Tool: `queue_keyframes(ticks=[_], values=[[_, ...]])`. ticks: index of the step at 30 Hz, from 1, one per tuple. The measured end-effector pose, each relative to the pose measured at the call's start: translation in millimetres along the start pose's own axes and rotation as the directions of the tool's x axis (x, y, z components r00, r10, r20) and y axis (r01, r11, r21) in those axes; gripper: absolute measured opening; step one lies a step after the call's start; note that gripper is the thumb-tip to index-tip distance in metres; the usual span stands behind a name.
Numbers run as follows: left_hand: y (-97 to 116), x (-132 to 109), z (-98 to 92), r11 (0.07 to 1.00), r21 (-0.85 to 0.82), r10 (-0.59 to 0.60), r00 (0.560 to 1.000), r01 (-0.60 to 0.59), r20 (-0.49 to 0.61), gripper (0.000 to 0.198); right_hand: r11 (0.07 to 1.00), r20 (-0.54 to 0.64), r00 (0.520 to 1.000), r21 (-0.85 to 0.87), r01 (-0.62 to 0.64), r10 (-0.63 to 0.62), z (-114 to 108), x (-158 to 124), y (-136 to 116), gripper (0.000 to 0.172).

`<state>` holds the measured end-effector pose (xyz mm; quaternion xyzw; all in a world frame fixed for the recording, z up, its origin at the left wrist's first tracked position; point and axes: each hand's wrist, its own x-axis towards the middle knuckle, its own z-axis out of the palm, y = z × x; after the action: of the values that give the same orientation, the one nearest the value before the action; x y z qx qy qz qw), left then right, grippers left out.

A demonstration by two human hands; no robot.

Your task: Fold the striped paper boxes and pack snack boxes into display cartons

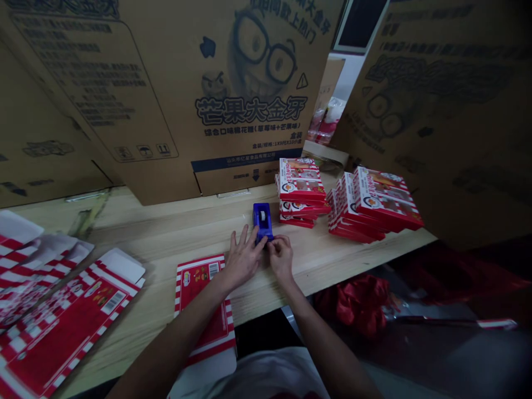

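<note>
A blue tape dispenser (262,220) stands on the wooden table (166,233). My left hand (241,256) rests against its near left side, fingers partly spread, thumb and forefinger touching it. My right hand (281,256) is closed in a pinch at the dispenser's near end; what it pinches is too small to make out. A flat red and white striped carton (204,302) lies under my left forearm at the table's front edge.
Two stacks of red and white boxes (302,191) (374,204) stand right of the dispenser. Flat unfolded cartons (54,310) lie at the left. Large brown cardboard boxes (187,88) wall in the back and right. Red bags (361,302) lie below the table edge.
</note>
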<state>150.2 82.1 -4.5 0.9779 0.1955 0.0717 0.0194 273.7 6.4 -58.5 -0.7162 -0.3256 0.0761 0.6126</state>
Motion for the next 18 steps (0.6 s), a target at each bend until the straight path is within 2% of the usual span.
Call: queue_keyframes(ticks=[18], values=[[1.0, 0.1, -1.1, 1.000, -0.028, 0.011, 1.000, -0.010, 0.008, 0.067, 0.972, 0.076, 0.979, -0.133, 0.196, -0.187, -4.9, 1.7, 5.0, 0.017]])
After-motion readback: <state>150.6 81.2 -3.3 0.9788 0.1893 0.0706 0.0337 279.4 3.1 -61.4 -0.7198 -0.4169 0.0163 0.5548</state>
